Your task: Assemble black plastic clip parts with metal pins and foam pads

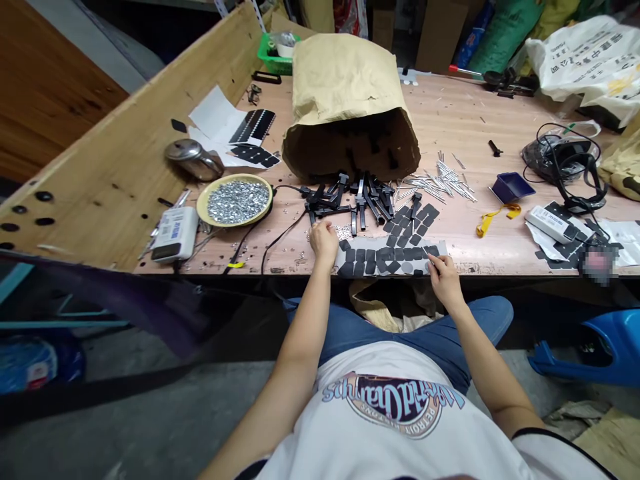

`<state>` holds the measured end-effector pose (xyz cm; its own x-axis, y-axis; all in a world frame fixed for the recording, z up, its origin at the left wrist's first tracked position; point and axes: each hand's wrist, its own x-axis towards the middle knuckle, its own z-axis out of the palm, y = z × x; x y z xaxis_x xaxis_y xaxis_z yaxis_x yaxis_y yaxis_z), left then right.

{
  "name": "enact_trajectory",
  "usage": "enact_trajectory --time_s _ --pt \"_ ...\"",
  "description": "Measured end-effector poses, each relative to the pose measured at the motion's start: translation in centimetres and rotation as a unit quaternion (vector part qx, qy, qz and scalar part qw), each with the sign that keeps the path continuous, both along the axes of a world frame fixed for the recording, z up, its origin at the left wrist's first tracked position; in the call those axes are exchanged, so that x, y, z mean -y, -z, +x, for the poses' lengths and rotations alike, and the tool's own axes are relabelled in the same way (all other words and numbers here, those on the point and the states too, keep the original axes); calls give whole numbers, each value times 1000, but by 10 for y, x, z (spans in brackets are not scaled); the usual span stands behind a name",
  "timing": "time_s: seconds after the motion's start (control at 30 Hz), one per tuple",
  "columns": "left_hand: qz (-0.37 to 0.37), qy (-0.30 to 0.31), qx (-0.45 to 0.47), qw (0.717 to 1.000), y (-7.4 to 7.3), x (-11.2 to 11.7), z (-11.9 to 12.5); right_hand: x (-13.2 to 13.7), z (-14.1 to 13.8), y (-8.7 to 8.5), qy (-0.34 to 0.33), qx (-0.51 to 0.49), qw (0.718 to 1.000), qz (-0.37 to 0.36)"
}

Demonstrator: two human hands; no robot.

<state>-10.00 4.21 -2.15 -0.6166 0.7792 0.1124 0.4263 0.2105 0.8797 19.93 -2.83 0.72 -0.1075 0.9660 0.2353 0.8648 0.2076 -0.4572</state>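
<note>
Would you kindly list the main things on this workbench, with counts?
Brown paper sack: one, tan, lying on its side mid-bench.
Plastic parts: many, black, heaped at the sack's mouth.
Metal pins: many, silver, right of the heap.
Strip of square pads: one, black on grey, at the bench's front edge.
Round dish of metal bits: one, yellow, left of the heap.
Rounded metal object: one, silver, left of the sack.
Small tray: one, dark blue, right of the pins.
Strap: one, yellow, in front of the tray.
Basket: one, green, behind the sack.
Left hand: one, at the strip's left end.
Right hand: one, on the strip's right part.
</note>
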Motion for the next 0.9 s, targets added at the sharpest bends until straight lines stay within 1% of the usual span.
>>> enact_trajectory --time_s 0.07,0.13,0.2,0.27,0.37,0.47,0.53,0.63,0.7,0.77,0.83,0.9 --pt "-27 27 -34 999 -3 -7 0 -1 -1 0 -4 -9 1000 6" --pt "-77 49 -87 992 -7 -9 1 -1 -1 2 -5 -25 1000 18" --pt "-124 62 -138 981 -10 -7 2 -1 -1 4 -5 -45 998 32" --pt "-145 61 -164 974 -12 -2 4 -1 -3 5 -8 -61 997 40" --pt "-146 38 -158 976 -13 7 5 -2 -10 4 -17 -78 996 41" --pt "-137 18 -143 980 -13 12 5 -4 -19 1 -27 -88 995 35" --pt "-133 23 -136 981 -13 11 4 -6 -23 1 -34 -88 995 28" --pt "-132 50 -127 982 -15 7 2 -6 -26 1 -42 -87 995 18" --pt "-123 57 -113 984 -16 5 2 -5 -26 2 -45 -87 995 15" --pt "-93 47 -71 992 -18 6 4 -3 -27 0 -48 -92 994 16" --pt "-43 38 17 998 -21 10 9 -1 -30 -3 -62 -104 993 17" --pt "9 44 138 989 -25 16 19 0 -38 -8 -93 -122 988 19"
